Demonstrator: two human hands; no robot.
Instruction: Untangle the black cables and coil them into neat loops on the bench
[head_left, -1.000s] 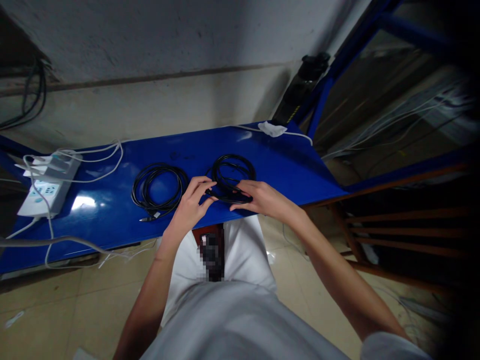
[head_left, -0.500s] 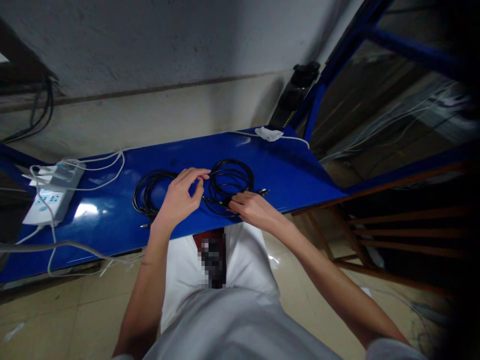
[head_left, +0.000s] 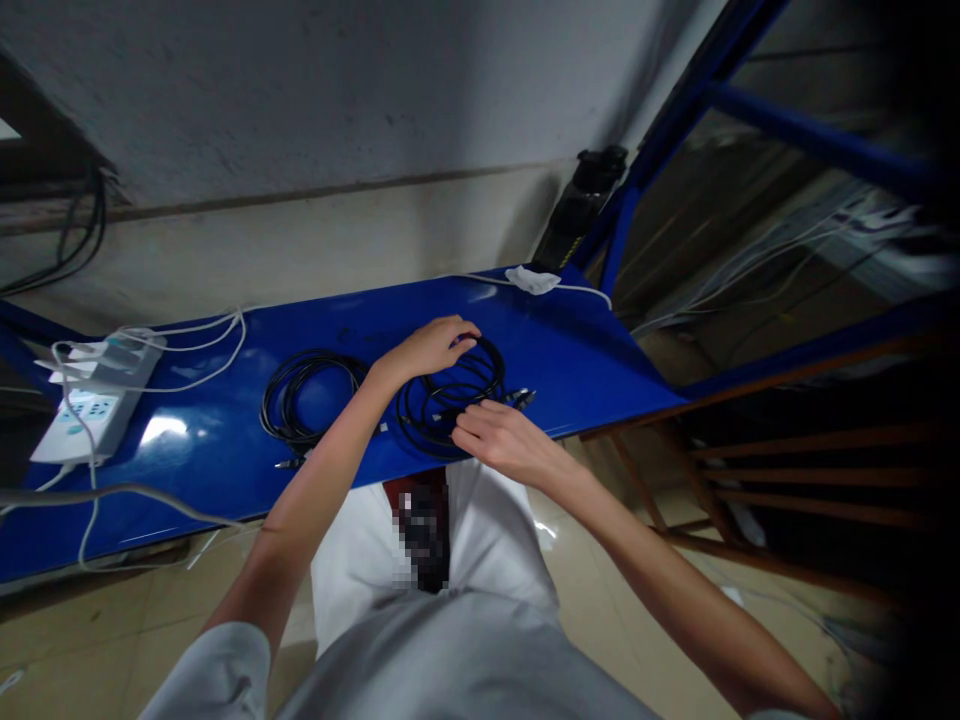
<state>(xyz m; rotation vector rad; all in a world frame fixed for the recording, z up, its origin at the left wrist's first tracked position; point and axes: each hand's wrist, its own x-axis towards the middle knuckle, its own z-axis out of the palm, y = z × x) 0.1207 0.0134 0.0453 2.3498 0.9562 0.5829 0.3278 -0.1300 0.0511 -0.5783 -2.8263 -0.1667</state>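
Observation:
A coiled black cable (head_left: 501, 375) lies near the front edge of the blue table (head_left: 577, 350). My left hand (head_left: 433, 346) reaches over its far side, with thumb and fingertips closed about the top of the loops. At the near side, my right hand (head_left: 495, 437) is closed on the cable; its fingers hide part of what they hold. Dark plug ends (head_left: 521, 398) stick out just beyond the right knuckles. To the left, a second coiled black cable (head_left: 289, 385) lies partly behind my left forearm, its metal plug (head_left: 287, 464) pointing left.
A white power strip (head_left: 97, 410) with plugs and white cords occupies the table's left end. A dark bottle (head_left: 577, 210) stands at the back right, beside a crumpled white item (head_left: 532, 280). The wall rises behind the table; a wooden slatted chair (head_left: 810, 478) is at the right.
My left hand has moved right and away from me, from between the coils to the top of the right coil. My right hand stays at the near side. The view has shifted slightly.

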